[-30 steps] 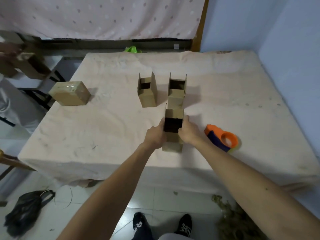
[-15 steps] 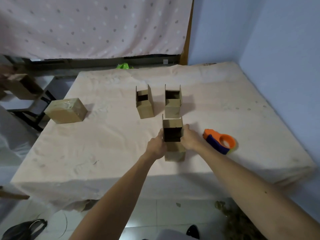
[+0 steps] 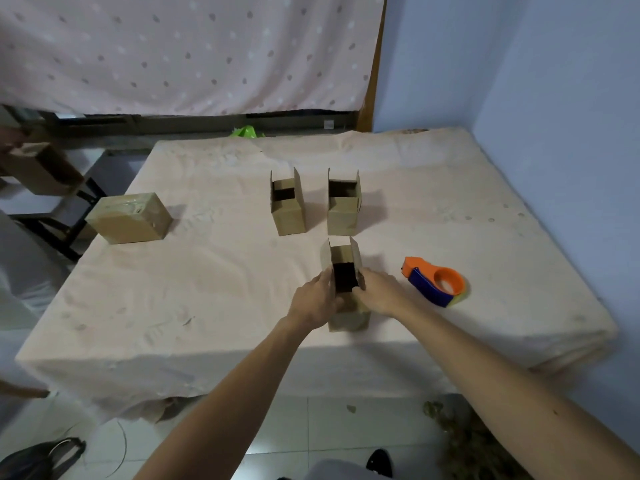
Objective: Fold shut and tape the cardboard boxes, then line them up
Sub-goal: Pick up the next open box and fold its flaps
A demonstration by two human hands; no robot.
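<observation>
Box sits between your hands, near the front edge of the surface, mouth up. Left fingers lie flat on the outside of its left flap, thumb on the near face. Right fingers curl onto the right rim.

↳ Agreed. So it's dead centre off your fingertips, both hands touching it, neither nearer. Axis matters: the dark opening runs long away from you, and the two tall flaps stand along those long sides, one under each hand.

Then the fold reads as inward from both sides, meeting over the middle. Can't tell from this view whether the short end flaps are down. Check before you close.

↳ Tape dispenser lies on the surface near your right hand, apart from the box. Right hand is the nearer one for it. Left hand would hold the seam shut, I'd judge. Run the strip along the long axis.

Further out: open box behind and to the left, second open box directly behind, both flaps up. Taped box well off to your left.
</observation>
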